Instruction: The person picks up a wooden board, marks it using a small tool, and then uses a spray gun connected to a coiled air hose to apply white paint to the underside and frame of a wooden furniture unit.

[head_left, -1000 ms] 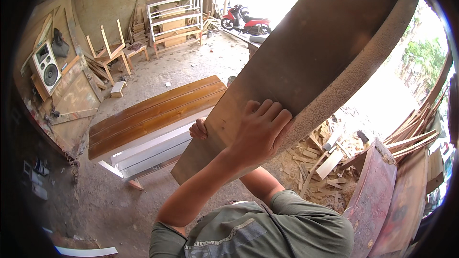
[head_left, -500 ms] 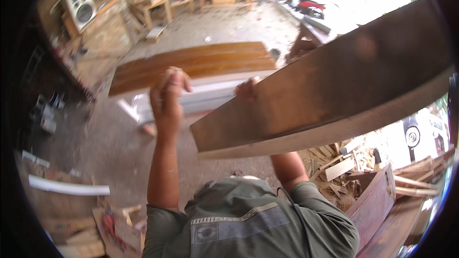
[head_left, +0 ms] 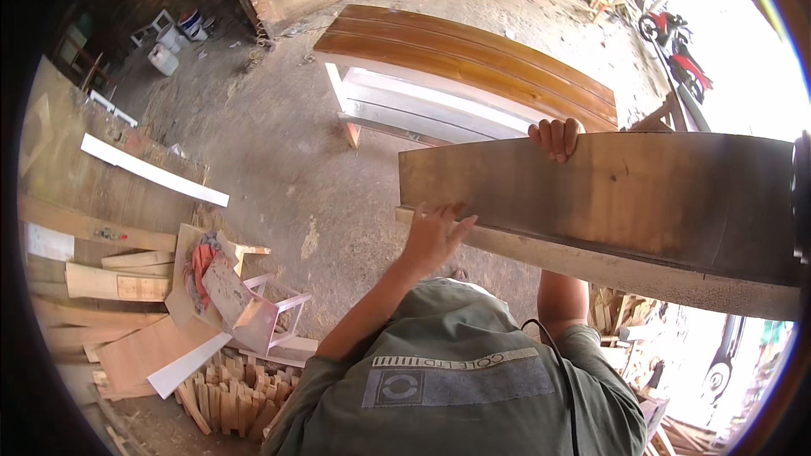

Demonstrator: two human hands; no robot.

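Observation:
I carry a long brown wooden board [head_left: 608, 203] nearly level across my chest, its pale thick edge facing me. My left hand [head_left: 432, 235] lies with spread fingers against the board's lower edge near its left end and props it. The fingers of my right hand [head_left: 555, 137] curl over the board's far top edge; that forearm runs up behind the board and is mostly hidden. My grey-green shirt fills the bottom of the view.
A long bench [head_left: 473, 59] with a brown slatted top and white frame stands ahead on the dirt floor. Wood offcuts, a white plank [head_left: 152, 171], a small pale stool frame [head_left: 266, 308] and stacked short blocks [head_left: 224, 397] lie left. A red motorcycle [head_left: 676, 55] stands far right.
The board has swung from a steep tilt to nearly level. My left hand came off the air and onto the board's lower left edge; my right hand now grips the top edge.

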